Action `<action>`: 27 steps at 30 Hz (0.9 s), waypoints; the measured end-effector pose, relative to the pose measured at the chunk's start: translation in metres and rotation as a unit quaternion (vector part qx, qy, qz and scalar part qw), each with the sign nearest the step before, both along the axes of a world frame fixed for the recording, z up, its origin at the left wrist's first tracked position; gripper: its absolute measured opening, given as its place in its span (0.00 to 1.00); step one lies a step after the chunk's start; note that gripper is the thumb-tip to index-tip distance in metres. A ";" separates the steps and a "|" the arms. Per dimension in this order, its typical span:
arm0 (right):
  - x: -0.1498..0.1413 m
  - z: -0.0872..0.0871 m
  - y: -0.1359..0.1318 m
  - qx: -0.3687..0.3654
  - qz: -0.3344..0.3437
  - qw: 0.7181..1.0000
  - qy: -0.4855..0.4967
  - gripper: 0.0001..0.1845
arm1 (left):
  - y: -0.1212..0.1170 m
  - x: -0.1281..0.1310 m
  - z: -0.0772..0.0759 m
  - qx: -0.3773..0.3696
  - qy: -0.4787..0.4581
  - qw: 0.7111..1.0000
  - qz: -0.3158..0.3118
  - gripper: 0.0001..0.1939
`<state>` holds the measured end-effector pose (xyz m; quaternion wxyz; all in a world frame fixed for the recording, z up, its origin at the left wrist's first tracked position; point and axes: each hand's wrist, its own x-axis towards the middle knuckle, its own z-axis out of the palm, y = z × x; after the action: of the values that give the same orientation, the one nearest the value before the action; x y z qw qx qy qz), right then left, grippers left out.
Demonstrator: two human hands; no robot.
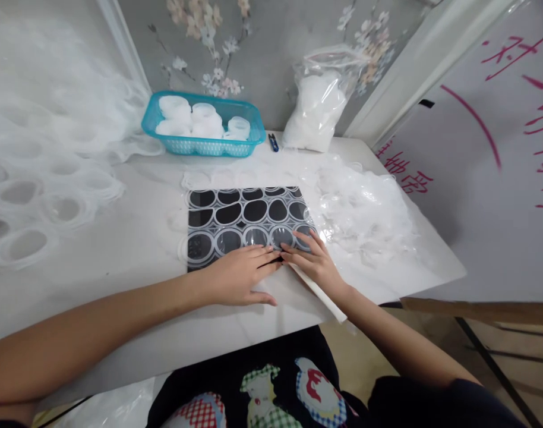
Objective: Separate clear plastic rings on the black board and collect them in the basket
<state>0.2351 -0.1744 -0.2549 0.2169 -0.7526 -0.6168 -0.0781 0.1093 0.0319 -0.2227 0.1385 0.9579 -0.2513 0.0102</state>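
Observation:
A black rectangular mat [255,210] lies on the white table. Over it is a clear sheet with rows of white oval rings [229,241], whose edges run past the mat on the left and right. My left hand [236,276] rests flat near the mat's lower edge, fingers stretched to the right and thumb apart. Beside it, my right hand [316,261] has its fingers spread over the lower right rings. Both hands' fingertips nearly meet. A narrow white strip [318,292] slants from under the right hand toward the table's front edge. Neither hand visibly grips anything.
A blue basket [203,147] with several white rolls stands at the back, near small blue snips [273,142] and a clear bag [318,110] of white material. Ring sheets pile up at left [53,178]; crumpled clear film [365,205] lies right. A whiteboard [489,238] borders the right side.

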 end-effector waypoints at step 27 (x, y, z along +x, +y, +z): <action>0.092 0.041 0.040 0.436 -0.280 0.671 0.530 0.11 | -0.013 -0.025 -0.009 0.111 0.010 0.986 0.127 0.43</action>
<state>0.3271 -0.1342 -0.2136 0.7789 -0.6246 -0.0537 0.0164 0.0848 0.0187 -0.2317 0.0311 0.9915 -0.1262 -0.0096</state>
